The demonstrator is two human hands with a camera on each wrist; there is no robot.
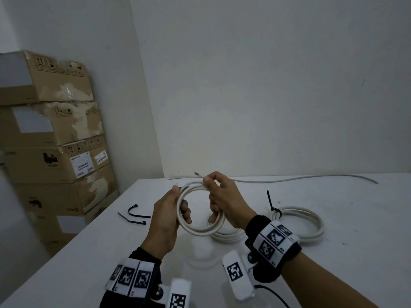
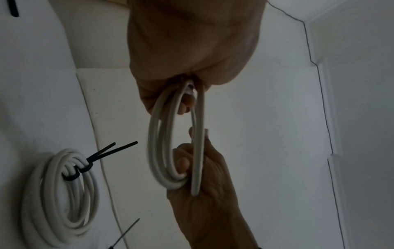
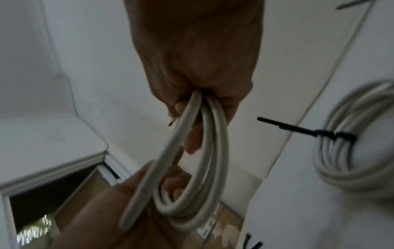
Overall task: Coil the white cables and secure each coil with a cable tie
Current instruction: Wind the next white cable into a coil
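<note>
White cable coil [image 1: 195, 210] gripped both sides: left hand [image 1: 169, 216], right hand [image 1: 224, 205]. Stacked cardboard boxes [image 1: 51, 134] closed; head view only shows them whole.

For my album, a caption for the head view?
Both hands hold a white cable coil above the table.

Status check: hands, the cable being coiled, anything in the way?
Left hand and right hand both grip untied white cable coil. Loose black cable ties lie left on table. Nothing in the way.

Storeroom: stacked cardboard boxes [image 1: 51, 134] beside bare white table [image 1: 333, 274].
</note>
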